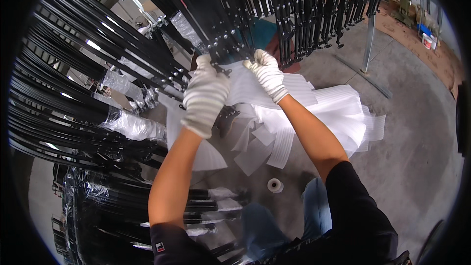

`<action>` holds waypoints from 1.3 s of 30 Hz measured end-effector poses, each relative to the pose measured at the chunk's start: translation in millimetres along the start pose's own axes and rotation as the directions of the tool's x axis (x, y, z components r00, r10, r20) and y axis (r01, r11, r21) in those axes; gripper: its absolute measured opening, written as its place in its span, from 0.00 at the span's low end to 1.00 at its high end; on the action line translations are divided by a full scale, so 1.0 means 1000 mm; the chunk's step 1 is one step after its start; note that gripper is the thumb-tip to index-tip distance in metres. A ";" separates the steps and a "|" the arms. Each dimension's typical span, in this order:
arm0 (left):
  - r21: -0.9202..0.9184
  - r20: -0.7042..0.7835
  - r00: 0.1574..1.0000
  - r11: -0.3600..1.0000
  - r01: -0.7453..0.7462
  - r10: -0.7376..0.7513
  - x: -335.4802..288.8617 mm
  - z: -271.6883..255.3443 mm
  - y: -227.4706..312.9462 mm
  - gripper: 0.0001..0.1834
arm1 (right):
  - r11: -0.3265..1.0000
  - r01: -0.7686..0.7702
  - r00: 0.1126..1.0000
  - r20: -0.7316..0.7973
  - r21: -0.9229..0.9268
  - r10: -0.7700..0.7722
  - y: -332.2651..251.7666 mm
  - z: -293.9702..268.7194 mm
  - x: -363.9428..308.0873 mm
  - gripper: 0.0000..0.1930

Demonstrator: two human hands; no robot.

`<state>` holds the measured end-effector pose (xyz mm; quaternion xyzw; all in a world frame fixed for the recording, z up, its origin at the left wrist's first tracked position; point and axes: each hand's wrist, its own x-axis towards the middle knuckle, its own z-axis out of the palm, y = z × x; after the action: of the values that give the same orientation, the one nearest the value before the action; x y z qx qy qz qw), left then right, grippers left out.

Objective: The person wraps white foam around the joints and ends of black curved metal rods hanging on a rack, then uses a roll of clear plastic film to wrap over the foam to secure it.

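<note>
Both my hands wear white ribbed gloves. A white foam sheet (245, 84) spans the gap between them, beneath the lower ends of a bunch of long black rods (221, 39). At the sheet's upper right edge, my right hand (268, 76) is closed with thumb and fingers pinched on it. My left hand (206, 99) is closed on the sheet's left part, right against the rod ends; its far fingers are hidden. More of the white foam shows left of and below my left wrist. Round joints stud the rod ends, and a few poke out under my left hand.
Loose foam sheets (326, 118) lie fanned on the concrete floor. Near my legs stands a small white roll (275, 185). Black rods with plastic-wrapped ends (135, 125) crowd the left. More rods (314, 14) hang behind, beside a metal stand (369, 44). A white bucket (427, 41) sits far right.
</note>
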<state>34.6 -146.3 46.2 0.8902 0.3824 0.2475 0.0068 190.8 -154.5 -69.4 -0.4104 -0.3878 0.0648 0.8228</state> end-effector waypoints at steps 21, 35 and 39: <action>-0.943 0.041 0.999 0.331 0.029 0.030 0.044 -0.001 -0.040 0.15 | 0.915 0.064 0.997 -0.068 0.398 -0.040 0.008 0.071 -0.069 0.06; -0.784 -0.193 0.958 0.620 -0.020 -0.213 0.063 0.027 -0.051 0.14 | 0.934 0.301 0.954 0.064 -0.191 -0.294 0.001 0.087 -0.077 0.06; -0.781 -0.356 0.926 0.583 -0.222 -0.124 0.052 0.038 -0.049 0.17 | 0.887 0.309 0.951 0.118 -0.344 -0.285 -0.001 0.075 -0.065 0.07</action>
<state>48.9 -69.0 26.0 0.7344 0.1959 0.5588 0.3317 93.4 -136.3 -79.3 -0.4870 -0.4774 -0.1204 0.7214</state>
